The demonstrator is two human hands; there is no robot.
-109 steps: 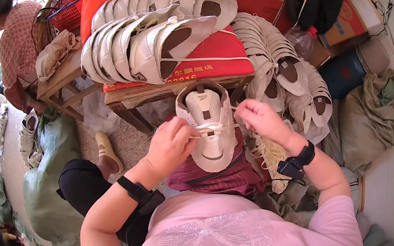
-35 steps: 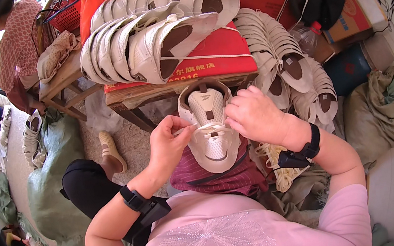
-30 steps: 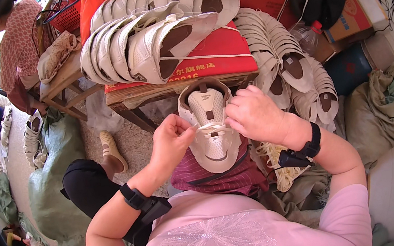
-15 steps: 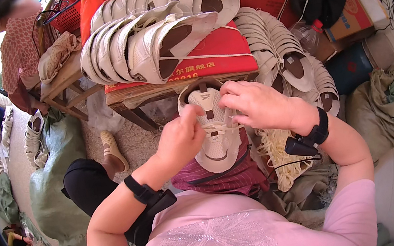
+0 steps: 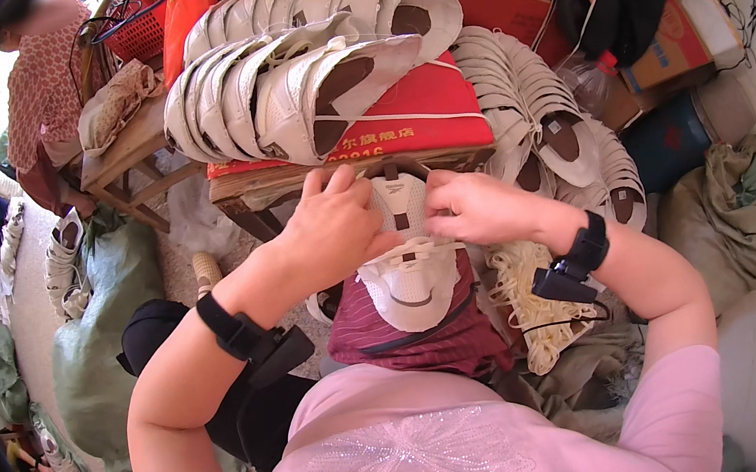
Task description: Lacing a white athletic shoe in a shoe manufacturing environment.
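Note:
A white shoe upper [image 5: 414, 297] with brown trim lies over my lap on a maroon striped cloth [image 5: 384, 346], toe toward me. White lace [image 5: 414, 248] crosses its lower eyelets, below the tongue [image 5: 401, 196]. My left hand [image 5: 330, 221] grips the upper's left side, fingers bent over the edge and thumb pointing toward the lace. On the opposite side, my right hand [image 5: 475, 206] pinches the upper's edge with curled fingers. Whether a lace end sits between the fingers of either hand is hidden.
Stacked white shoe uppers [image 5: 280, 86] stand on a red box [image 5: 418, 110] atop a wooden stool [image 5: 265, 186]. More nested uppers [image 5: 566, 127] sit to the right, above a bundle of cream laces [image 5: 542, 300]. A green sack [image 5: 108, 341] lies left; a person [image 5: 45, 99] sits far left.
My left hand has moved up and farther over the upper's left side, its fingers now at the edge. My right hand has shifted slightly down along the right edge.

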